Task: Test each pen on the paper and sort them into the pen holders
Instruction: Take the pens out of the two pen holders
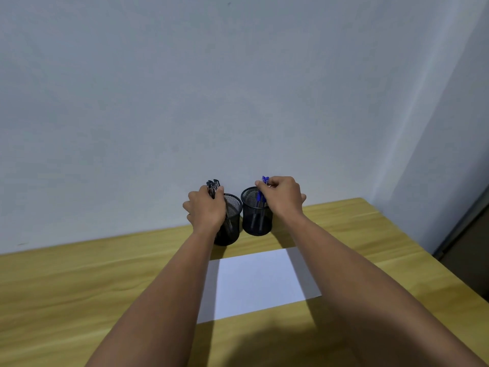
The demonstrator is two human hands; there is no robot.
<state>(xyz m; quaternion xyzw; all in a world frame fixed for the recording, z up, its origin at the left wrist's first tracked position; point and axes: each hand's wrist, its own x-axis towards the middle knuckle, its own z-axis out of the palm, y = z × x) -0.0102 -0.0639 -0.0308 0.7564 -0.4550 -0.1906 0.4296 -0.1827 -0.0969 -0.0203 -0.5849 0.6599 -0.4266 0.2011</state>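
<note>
Two black wire-mesh cylindrical pen holders stand side by side at the far edge of a yellowish wooden table [79,282], close against a plain pale grey wall [238,88]; the left mesh holder [232,218] and the right mesh holder [255,221] sit just beside each other, upright, with only a narrow gap between them; a white rectangular sheet of paper [256,282] lies flat on the table nearer the camera, in front of both holders and apart from them, its surface blank as far as can be seen. Both bare forearms reach forward across the table, one on each side of the paper; the left hand [205,210] is closed round a bunch of dark-capped black pens [213,186] whose upper ends stick out above the fingers, while their lower parts drop into the left holder behind the hand; the exact number of pens in the bunch cannot be told. The right hand [283,194] is pinched round the tops of several blue-capped pens [264,180], thumb and fingertips closed on the caps; the barrels of these blue pens run down inside the right holder and show through its mesh; whether the pens rest on the holder's floor or are lifted off it cannot be told. Both arms cast soft shadows on the paper and the table.
</note>
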